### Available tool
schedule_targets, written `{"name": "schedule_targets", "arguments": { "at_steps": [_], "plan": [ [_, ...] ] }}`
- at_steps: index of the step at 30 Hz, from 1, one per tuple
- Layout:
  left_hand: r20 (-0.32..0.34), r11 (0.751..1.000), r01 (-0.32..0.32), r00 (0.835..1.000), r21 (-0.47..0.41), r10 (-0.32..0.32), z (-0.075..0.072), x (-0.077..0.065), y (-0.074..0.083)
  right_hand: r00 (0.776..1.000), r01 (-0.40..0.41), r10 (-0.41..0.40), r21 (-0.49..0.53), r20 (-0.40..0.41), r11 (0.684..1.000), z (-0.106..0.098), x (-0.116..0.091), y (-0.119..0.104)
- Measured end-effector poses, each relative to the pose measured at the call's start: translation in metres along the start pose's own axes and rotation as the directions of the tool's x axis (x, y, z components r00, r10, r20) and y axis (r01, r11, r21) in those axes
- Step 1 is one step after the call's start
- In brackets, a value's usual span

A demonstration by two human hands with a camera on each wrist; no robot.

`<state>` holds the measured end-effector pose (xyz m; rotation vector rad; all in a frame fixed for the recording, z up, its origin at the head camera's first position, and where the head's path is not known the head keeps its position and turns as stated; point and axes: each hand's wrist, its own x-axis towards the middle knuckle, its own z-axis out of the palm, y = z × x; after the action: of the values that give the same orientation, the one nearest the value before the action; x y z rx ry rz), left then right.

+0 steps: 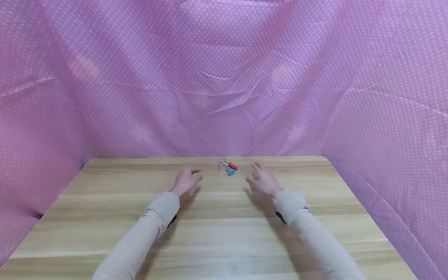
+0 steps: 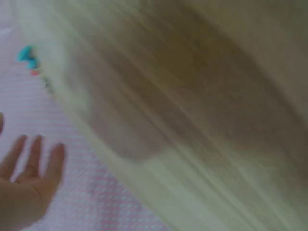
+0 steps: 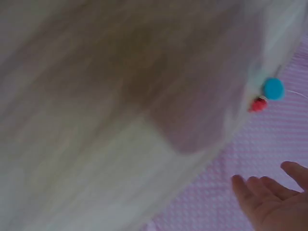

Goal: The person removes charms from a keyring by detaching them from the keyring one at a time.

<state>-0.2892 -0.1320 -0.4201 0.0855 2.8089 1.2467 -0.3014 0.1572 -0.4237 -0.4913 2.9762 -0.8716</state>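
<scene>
Keychain (image 1: 229, 167) between two empty hands

It lies near the far edge of the table, close to the middle from left to right, as a small loose cluster: a red piece (image 1: 233, 166) on the right, blue pieces (image 1: 231, 172) on the near side, a pale, see-through-looking piece (image 1: 220, 165) on the left and metal fittings (image 1: 225, 165) among them. Finer detail is too small to tell.

Neither grip has it. The left hand (image 1: 186, 181) is to its left and the right hand (image 1: 264, 181) to its right, slightly nearer to it; both are apart from the keychain and from each other. Their fingers are parted and loosely bent, with nothing between them — the wrist views show the same. The keychain sits in the gap, a little beyond most of the fingertips. That spacing probably leaves it within reach from either side, and the shadows (image 1: 267, 208) suggest the hands are held above the wood.

Pale sleeves (image 1: 320, 241) come in from the near side over the wood-grain table (image 1: 224, 241). Pink dotted cloth (image 1: 224, 124) hangs behind and at both sides — likely a plain screen around the work.
</scene>
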Motion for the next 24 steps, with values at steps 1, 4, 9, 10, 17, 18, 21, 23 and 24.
{"name": "schedule_targets", "arguments": {
  "at_steps": [1,4,9,10,17,18,21,23,24],
  "plan": [
    [0.021,1.0,0.009,1.0,-0.013,-0.009,0.003,0.005,-0.002,1.0,-0.012,0.012,0.019,0.007,1.0,0.003,0.004,0.0],
    [0.077,0.999,0.029,0.997,-0.021,-0.028,0.012,0.023,-0.007,0.998,-0.056,0.055,0.098,0.018,0.994,0.013,0.018,-0.001],
    [0.095,0.999,0.038,0.995,0.006,-0.038,0.028,0.059,-0.006,0.977,-0.207,0.175,0.344,0.121,0.916,0.026,0.048,-0.007],
    [0.083,0.999,0.032,0.996,0.015,-0.033,0.031,0.066,-0.005,0.97,-0.239,0.199,0.376,0.143,0.895,0.027,0.055,-0.008],
    [0.017,0.996,0.019,1.0,0.089,-0.021,0.046,0.104,0.006,0.954,-0.298,0.258,0.366,0.155,0.881,0.035,0.089,-0.013],
    [0.02,0.994,0.014,1.0,0.112,-0.016,0.048,0.107,0.006,0.957,-0.286,0.245,0.35,0.159,0.892,0.037,0.092,-0.013],
    [0.032,0.988,-0.001,0.999,0.153,-0.004,0.054,0.116,0.004,0.965,-0.248,0.205,0.314,0.165,0.917,0.042,0.098,-0.013],
    [0.028,0.986,-0.012,1.0,0.164,0.007,0.056,0.12,0.003,0.967,-0.231,0.186,0.297,0.173,0.926,0.044,0.101,-0.013],
    [0.025,0.986,-0.014,1.0,0.164,0.01,0.056,0.121,0.002,0.968,-0.23,0.185,0.293,0.171,0.928,0.045,0.102,-0.012]
  ]
}}
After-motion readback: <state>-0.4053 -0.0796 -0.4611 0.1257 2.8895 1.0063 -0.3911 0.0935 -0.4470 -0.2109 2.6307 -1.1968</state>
